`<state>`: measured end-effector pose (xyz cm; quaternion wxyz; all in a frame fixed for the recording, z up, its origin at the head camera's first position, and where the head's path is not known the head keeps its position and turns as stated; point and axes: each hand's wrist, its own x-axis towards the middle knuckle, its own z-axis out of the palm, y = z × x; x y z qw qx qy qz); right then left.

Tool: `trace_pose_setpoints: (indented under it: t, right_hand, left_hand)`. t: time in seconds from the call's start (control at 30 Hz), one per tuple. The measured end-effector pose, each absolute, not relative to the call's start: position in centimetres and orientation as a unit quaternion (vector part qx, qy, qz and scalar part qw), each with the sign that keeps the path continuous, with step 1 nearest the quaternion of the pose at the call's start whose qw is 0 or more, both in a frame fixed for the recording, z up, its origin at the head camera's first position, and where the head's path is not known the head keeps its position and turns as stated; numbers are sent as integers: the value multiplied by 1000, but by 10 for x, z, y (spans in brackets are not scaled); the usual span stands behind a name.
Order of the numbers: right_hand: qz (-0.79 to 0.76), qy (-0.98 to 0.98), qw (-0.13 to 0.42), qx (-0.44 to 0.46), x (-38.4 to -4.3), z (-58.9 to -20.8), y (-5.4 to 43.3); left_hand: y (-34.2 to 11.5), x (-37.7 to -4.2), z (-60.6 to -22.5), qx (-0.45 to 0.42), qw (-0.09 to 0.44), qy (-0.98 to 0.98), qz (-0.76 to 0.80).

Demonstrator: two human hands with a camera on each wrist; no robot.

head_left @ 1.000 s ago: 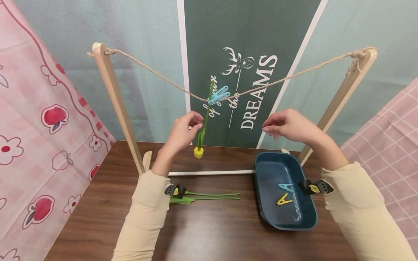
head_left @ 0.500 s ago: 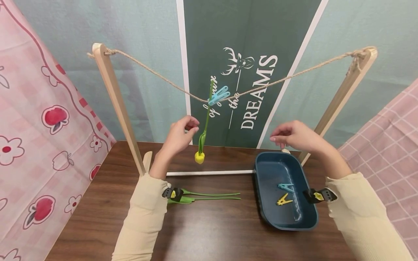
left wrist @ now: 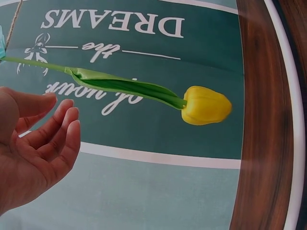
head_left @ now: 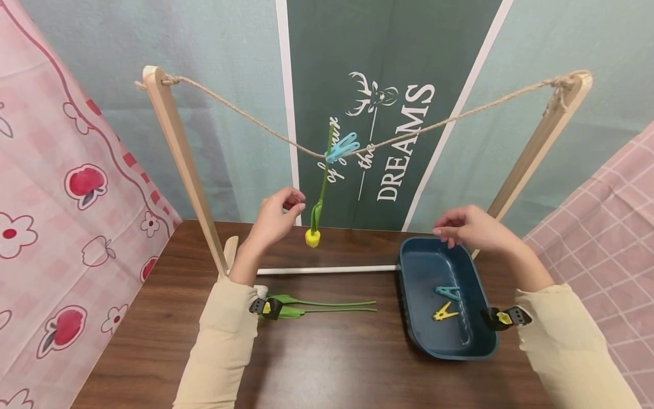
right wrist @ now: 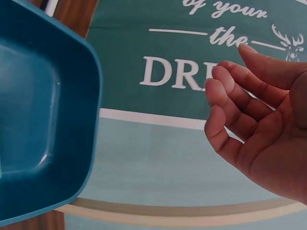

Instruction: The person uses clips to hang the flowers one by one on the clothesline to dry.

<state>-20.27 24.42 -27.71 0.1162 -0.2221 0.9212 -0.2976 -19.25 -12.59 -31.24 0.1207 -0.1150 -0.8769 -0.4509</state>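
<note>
A yellow tulip (head_left: pixel 313 238) hangs head down from a rope (head_left: pixel 245 115), its stem clipped there by a light blue clothespin (head_left: pixel 342 149). My left hand (head_left: pixel 277 217) hovers just left of the tulip, apart from it, fingers loosely bent and holding nothing; the left wrist view shows the tulip (left wrist: pixel 206 105) beyond the fingertips. Over the far end of the blue basin (head_left: pixel 416 335) my right hand (head_left: pixel 472 229) floats with relaxed fingers, also holding nothing. In that basin lie a blue clothespin (head_left: pixel 447 292) and a yellow clothespin (head_left: pixel 445 311).
Green tulip stems (head_left: pixel 332 310) lie on the wooden table (head_left: pixel 327 363), their flower ends partly behind the left wrist. Wooden posts, left (head_left: pixel 186 170) and right (head_left: pixel 541 142), carry the rope. A white rod (head_left: pixel 327 270) runs low between them.
Both hands have drawn away from the tulip: the left slightly left and down, the right down and to the right above the basin. The tulip swings a little on the rope.
</note>
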Motion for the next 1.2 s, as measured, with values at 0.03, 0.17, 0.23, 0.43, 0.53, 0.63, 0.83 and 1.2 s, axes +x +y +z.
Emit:
trace_pose_setpoints:
  t: [0.03,0.17,0.23,0.43,0.53,0.63,0.83,1.2]
  right_hand:
    - [-299,921,118,-220,-202,-279,246]
    - [-307,919,128,-212,-203,-289,253]
    - [-309,918,133,-208,-203,-294,257]
    - [-324,912,149,-204,-201,-308,268]
    - [-334,907,164,-196,-201,-315,272]
    - [-343,902,181,-190,-201,-323,277]
    - [-358,895,206,-167,-202,-344,287]
    - [-402,865,273,-124,-198,-388,301]
  left_hand:
    - [-126,-192,-313,-114,121,-876,-452]
    - [-129,-191,-317,-113,122,-875,-454]
    - [-130,-190,-319,-113,121,-875,-456]
    - [-133,-189,-326,-108,117,-873,-460]
    - [-135,-189,-330,-105,116,-875,-459]
    - [-136,-188,-333,-104,110,-875,-460]
    - [-142,-185,-343,-108,106,-873,-464]
    - [-150,-182,-358,-97,85,-879,-458]
